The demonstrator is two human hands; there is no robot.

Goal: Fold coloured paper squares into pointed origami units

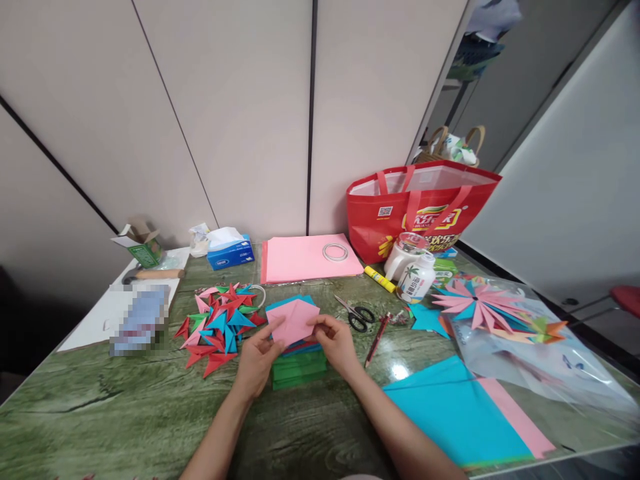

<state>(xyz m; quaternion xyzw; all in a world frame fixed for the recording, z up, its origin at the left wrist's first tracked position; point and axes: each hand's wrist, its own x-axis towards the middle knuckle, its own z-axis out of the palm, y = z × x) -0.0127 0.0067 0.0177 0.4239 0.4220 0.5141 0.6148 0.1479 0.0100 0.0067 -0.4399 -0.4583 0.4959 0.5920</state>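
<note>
A pink square of paper (296, 323) with crease lines is held up between my two hands. My left hand (259, 357) pinches its lower left edge, and my right hand (336, 341) has its right edge between thumb and finger. Blue sheets (304, 299) show behind and under the pink square. Nearer to me lies a stack of green paper (299, 371). To the left is a pile of folded red, blue, pink and green paper pieces (220, 325). Black-handled scissors (358, 316) lie to the right.
Pink sheets (305, 260) lie at the back beside a blue tissue box (231, 254). A red bag (370, 217), white bottle (416, 280), yellow glue stick (380, 279) and pencil (376, 341) are further right. Large blue sheets (460, 417) lie near my right forearm.
</note>
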